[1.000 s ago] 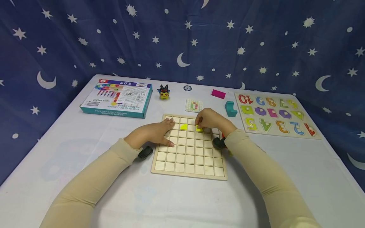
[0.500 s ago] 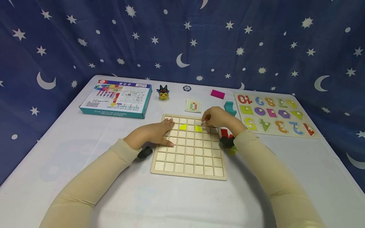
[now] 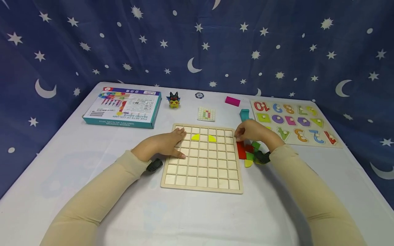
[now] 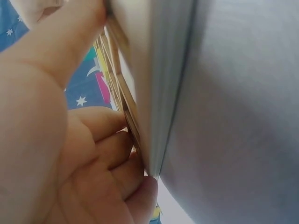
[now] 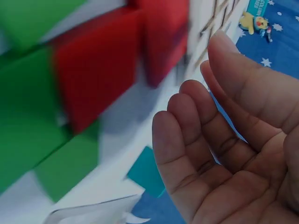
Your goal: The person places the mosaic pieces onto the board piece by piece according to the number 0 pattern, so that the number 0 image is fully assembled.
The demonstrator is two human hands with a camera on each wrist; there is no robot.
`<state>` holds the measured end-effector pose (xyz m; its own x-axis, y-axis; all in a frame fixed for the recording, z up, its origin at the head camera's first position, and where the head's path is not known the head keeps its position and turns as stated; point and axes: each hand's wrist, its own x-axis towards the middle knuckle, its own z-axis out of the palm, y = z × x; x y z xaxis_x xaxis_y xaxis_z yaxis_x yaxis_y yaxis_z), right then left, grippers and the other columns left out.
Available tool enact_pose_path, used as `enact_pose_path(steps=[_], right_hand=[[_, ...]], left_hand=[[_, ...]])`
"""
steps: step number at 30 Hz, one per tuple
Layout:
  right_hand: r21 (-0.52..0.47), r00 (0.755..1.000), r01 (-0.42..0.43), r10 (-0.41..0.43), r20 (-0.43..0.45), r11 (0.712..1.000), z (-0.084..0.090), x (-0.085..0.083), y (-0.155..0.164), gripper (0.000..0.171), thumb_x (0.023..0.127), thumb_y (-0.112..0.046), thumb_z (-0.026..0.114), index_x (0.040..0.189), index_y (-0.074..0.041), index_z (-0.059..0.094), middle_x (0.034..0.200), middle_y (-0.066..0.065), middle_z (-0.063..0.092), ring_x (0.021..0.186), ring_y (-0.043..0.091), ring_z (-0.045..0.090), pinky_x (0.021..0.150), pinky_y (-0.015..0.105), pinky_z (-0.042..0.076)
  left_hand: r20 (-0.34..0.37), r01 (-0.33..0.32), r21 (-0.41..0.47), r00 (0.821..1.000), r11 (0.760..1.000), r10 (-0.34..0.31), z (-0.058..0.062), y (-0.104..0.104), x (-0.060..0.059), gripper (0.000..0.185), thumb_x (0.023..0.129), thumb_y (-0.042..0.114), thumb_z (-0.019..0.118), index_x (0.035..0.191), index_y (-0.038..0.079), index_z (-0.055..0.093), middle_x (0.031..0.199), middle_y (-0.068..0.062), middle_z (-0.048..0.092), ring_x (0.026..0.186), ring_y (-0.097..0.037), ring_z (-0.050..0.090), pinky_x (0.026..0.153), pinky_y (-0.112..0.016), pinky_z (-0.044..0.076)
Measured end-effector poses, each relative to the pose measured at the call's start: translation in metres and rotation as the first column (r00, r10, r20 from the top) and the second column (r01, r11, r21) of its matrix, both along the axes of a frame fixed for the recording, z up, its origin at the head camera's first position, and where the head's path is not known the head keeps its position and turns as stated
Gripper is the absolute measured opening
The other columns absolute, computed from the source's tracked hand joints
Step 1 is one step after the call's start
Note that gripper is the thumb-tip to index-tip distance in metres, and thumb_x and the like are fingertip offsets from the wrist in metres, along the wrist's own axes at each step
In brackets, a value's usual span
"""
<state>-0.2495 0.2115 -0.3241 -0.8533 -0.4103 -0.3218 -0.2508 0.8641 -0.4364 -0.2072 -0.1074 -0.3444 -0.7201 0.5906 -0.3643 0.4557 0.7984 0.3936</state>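
Observation:
A square wooden grid board (image 3: 201,171) lies on the white table. Two yellow quarter-round pieces sit in its upper cells, one on the left (image 3: 195,137) and one on the right (image 3: 212,138). My left hand (image 3: 161,146) rests on the board's left side, its fingers spread over the cells and rim. Past the right rim hovers my right hand (image 3: 253,132); in the right wrist view its loosely bent fingers (image 5: 180,140) hold nothing. Just below it lies a pile with a long red block (image 3: 241,150), green blocks (image 3: 250,156) and a yellow piece (image 3: 248,163), partly hidden by the wrist.
Behind the board are a small pattern card (image 3: 206,114), a round chip (image 3: 199,95), a toy figure (image 3: 173,101), a magenta block (image 3: 232,101) and a teal block (image 3: 244,114). A boxed set (image 3: 123,107) stands back left, a number puzzle (image 3: 295,123) back right.
My right hand has let go of the right yellow piece, now lying in its cell, and moved right off the board to the blocks. The left hand stays on the board.

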Motion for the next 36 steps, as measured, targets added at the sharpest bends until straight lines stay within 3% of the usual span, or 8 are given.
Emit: enact_pose_path(steps=[8, 18, 26, 36], right_hand=[[0.016, 0.998, 0.041, -0.042, 0.047, 0.999, -0.006, 0.004, 0.010, 0.021, 0.082, -0.009, 0.068, 0.102, -0.002, 0.067, 0.095, 0.011, 0.064, 0.082, 0.020, 0.055, 0.075, 0.031, 0.051], [0.002, 0.999, 0.050, -0.050, 0.014, 0.999, -0.011, 0.005, 0.008, 0.018, 0.080, -0.007, 0.070, 0.097, -0.002, 0.066, 0.093, 0.011, 0.063, 0.081, 0.022, 0.054, 0.071, 0.029, 0.050], [-0.031, 0.996, 0.077, -0.075, 0.050, 0.997, -0.006, 0.003, 0.011, 0.007, 0.082, -0.004, 0.065, 0.089, -0.002, 0.066, 0.082, 0.008, 0.060, 0.072, 0.019, 0.054, 0.063, 0.025, 0.049], [-0.038, 0.997, 0.077, -0.076, 0.014, 0.996, 0.005, -0.003, 0.008, 0.011, 0.084, -0.008, 0.065, 0.092, -0.003, 0.070, 0.079, 0.005, 0.064, 0.073, 0.019, 0.053, 0.066, 0.027, 0.048]], left_hand=[[-0.004, 0.004, -0.004, 1.000, 1.000, -0.004, 0.002, 0.000, 0.001, 0.097, 0.080, 0.046, 0.066, 0.146, -0.002, 0.014, 0.154, -0.017, 0.003, 0.142, -0.032, 0.002, 0.115, -0.045, 0.010], [-0.012, 0.009, -0.004, 1.000, 1.000, -0.010, -0.001, 0.000, -0.001, 0.098, 0.080, 0.047, 0.065, 0.146, -0.003, 0.014, 0.154, -0.018, 0.003, 0.142, -0.033, 0.001, 0.115, -0.045, 0.010], [-0.013, 0.011, -0.002, 1.000, 1.000, -0.011, -0.001, 0.000, 0.000, 0.096, 0.080, 0.046, 0.065, 0.146, -0.003, 0.014, 0.154, -0.019, 0.004, 0.142, -0.033, 0.002, 0.115, -0.045, 0.010], [-0.005, 0.002, -0.011, 1.000, 1.000, -0.002, 0.000, 0.000, -0.001, 0.096, 0.080, 0.046, 0.065, 0.146, -0.002, 0.014, 0.154, -0.017, 0.003, 0.142, -0.032, 0.002, 0.115, -0.045, 0.011]])
